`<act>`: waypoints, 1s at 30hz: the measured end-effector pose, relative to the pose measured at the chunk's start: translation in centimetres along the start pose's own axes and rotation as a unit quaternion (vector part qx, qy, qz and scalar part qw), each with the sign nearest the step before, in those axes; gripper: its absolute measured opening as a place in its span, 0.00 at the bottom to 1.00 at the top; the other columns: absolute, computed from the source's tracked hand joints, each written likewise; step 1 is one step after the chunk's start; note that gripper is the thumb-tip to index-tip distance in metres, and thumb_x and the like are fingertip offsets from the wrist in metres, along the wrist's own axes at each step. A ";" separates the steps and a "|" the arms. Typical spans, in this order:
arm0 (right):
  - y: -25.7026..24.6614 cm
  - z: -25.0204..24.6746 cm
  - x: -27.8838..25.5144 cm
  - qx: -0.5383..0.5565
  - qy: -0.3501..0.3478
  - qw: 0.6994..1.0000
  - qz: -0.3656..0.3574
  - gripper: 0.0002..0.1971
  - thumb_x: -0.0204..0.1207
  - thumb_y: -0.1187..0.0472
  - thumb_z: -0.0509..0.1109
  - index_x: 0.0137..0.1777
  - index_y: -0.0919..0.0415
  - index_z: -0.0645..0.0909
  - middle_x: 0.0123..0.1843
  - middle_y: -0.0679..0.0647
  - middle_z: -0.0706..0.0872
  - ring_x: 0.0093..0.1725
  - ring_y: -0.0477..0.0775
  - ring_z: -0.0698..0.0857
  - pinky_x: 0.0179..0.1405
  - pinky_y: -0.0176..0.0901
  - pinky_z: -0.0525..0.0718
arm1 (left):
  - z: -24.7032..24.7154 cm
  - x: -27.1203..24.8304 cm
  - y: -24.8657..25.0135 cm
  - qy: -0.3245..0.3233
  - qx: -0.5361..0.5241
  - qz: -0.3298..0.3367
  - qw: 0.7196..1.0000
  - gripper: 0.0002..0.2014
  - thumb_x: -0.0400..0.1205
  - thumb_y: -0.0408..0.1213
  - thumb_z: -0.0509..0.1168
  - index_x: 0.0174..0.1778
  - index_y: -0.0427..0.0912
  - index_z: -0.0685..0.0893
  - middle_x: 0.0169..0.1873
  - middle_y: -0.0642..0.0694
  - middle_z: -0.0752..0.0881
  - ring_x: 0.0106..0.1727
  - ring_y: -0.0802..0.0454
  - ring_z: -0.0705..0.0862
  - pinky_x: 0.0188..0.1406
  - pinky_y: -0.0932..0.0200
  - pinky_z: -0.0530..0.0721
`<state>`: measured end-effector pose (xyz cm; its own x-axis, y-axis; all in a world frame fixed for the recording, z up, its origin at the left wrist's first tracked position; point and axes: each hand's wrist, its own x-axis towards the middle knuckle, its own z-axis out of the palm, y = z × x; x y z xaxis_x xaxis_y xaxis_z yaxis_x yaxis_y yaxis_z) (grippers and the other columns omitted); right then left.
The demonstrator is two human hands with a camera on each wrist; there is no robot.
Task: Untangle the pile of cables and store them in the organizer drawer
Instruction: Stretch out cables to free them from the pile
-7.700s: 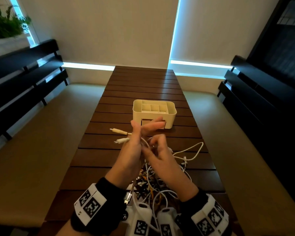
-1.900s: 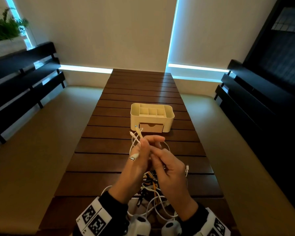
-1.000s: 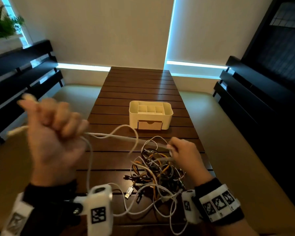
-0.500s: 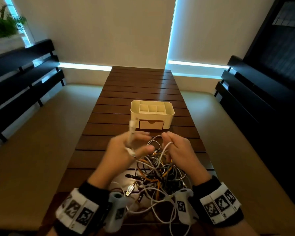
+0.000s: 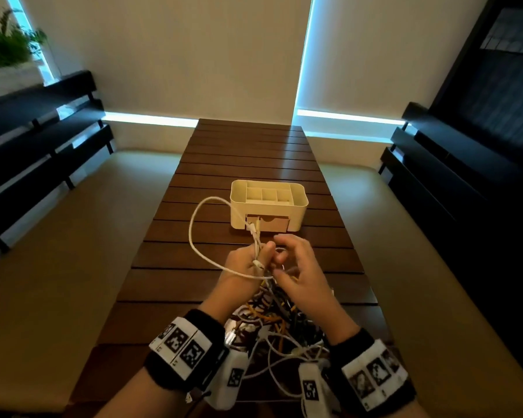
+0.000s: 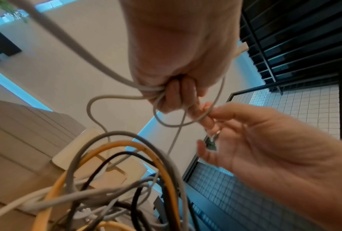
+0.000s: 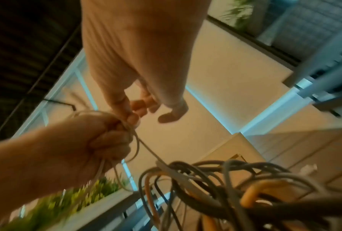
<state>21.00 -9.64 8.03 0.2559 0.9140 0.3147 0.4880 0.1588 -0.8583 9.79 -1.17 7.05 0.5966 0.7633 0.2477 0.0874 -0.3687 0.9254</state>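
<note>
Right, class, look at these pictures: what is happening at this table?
A person is coiling a white cable pulled from the cable pile. The left hand holds the gathered loops in its grip; the right hand pinches a strand beside it. The organizer stands farther along the table, its drawer shut.

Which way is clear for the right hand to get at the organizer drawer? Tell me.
Probably straight ahead: the right hand holds only a thin cable, and bare table separates it from the shut drawer. A white cable hangs across the drawer's left edge.
</note>
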 end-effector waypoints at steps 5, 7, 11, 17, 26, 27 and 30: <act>1.8 3.3 -0.7 0.014 0.174 0.984 -0.044 0.28 0.72 0.54 0.73 0.70 0.46 0.65 0.71 0.44 0.66 0.58 0.43 0.80 0.53 0.32 0.81 | -0.7 0.0 -0.8 0.057 -0.062 -0.013 0.996 0.25 0.83 0.54 0.54 0.41 0.39 0.89 0.32 0.46 0.88 0.34 0.53 0.85 0.34 0.60 0.81; 2.4 4.3 -0.9 0.051 0.155 0.987 -0.004 0.28 0.70 0.41 0.68 0.68 0.45 0.66 0.66 0.41 0.69 0.55 0.39 0.78 0.50 0.31 0.81 | -1.2 0.1 0.5 0.068 -0.130 -0.015 0.989 0.25 0.85 0.52 0.53 0.41 0.34 0.86 0.29 0.44 0.85 0.28 0.56 0.83 0.29 0.66 0.78; 6.5 5.9 -1.6 -0.166 0.003 0.986 -0.003 0.20 0.73 0.40 0.65 0.59 0.50 0.79 0.58 0.45 0.77 0.58 0.45 0.75 0.56 0.38 0.75 | -2.9 0.1 4.4 0.065 -0.245 0.022 0.967 0.20 0.84 0.48 0.52 0.35 0.39 0.80 0.21 0.49 0.75 0.22 0.58 0.71 0.22 0.67 0.69; 7.8 3.6 1.1 -0.351 0.044 0.934 0.051 0.15 0.77 0.63 0.65 0.63 0.53 0.77 0.56 0.51 0.81 0.56 0.55 0.79 0.39 0.42 0.73 | -6.9 -0.3 9.3 0.100 -0.411 0.086 0.902 0.21 0.82 0.49 0.50 0.27 0.48 0.79 0.18 0.53 0.69 0.19 0.59 0.64 0.21 0.66 0.67; 8.1 0.3 3.7 -0.403 -0.097 0.890 0.192 0.17 0.79 0.53 0.63 0.67 0.48 0.69 0.63 0.51 0.78 0.65 0.57 0.75 0.58 0.54 0.72 | -9.8 -1.3 10.8 0.100 -0.530 0.177 0.823 0.28 0.89 0.48 0.41 0.27 0.49 0.78 0.15 0.55 0.72 0.15 0.63 0.66 0.15 0.72 0.69; 7.8 -0.2 3.8 -0.373 -0.150 0.891 0.212 0.25 0.76 0.50 0.66 0.72 0.44 0.64 0.68 0.50 0.74 0.69 0.57 0.71 0.64 0.58 0.68 | -9.9 -1.2 10.8 0.108 -0.526 0.176 0.825 0.30 0.89 0.48 0.39 0.27 0.49 0.79 0.15 0.55 0.72 0.14 0.64 0.67 0.15 0.72 0.70; 5.2 -1.6 3.8 -0.144 -0.300 0.921 0.202 0.44 0.69 0.55 0.76 0.78 0.36 0.52 0.78 0.48 0.62 0.78 0.55 0.59 0.75 0.58 0.59 | -9.6 -1.1 10.7 0.134 -0.495 0.152 0.845 0.27 0.86 0.50 0.43 0.25 0.50 0.79 0.14 0.56 0.70 0.15 0.63 0.64 0.15 0.72 0.68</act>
<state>25.86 -5.95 5.44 -0.0002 0.9320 -0.3625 0.6780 -0.2663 -0.6851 2.42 -0.86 19.42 0.2569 0.8548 0.4510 -0.8265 -0.0476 0.5610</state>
